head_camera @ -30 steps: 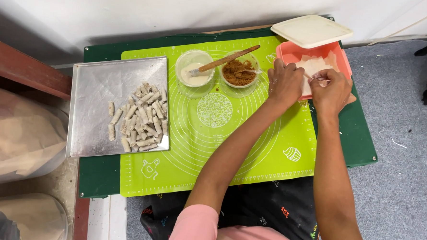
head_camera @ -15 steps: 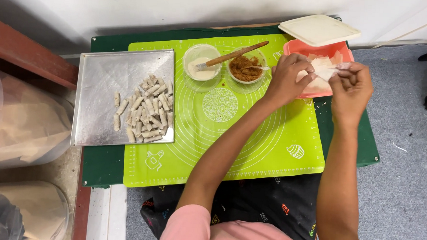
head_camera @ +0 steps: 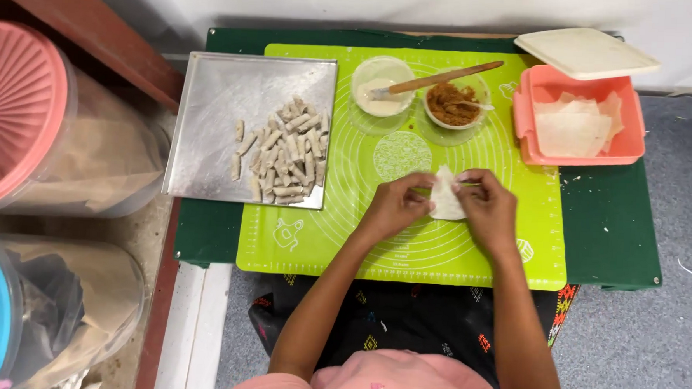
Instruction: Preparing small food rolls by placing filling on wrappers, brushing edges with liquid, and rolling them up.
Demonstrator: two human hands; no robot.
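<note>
1. The left hand (head_camera: 392,208) and the right hand (head_camera: 487,208) both pinch one thin white wrapper (head_camera: 445,197). The fingers of each hand are closed on its edges, one hand on each side.
2. The wrapper is just above the middle of the green mat (head_camera: 321,240), which lies on the dark green table (head_camera: 608,237).
3. The wrapper looks very light, soft and floppy. It would likely tear if pulled hard, so the edges are the best place to hold it, with a gentle pinch.
4. At 2 o'clock from the hands is a pink box (head_camera: 624,144) with more wrappers in it. Its pale lid (head_camera: 585,51) rests tilted on the box's back edge.
5. At 12 o'clock stand two small bowls. One bowl (head_camera: 380,91) holds white paste and a wooden stick (head_camera: 444,77). The other bowl (head_camera: 455,106) holds brown filling.
6. At 10 o'clock is a metal tray (head_camera: 217,119) with a pile of small rolls (head_camera: 285,157).
</note>
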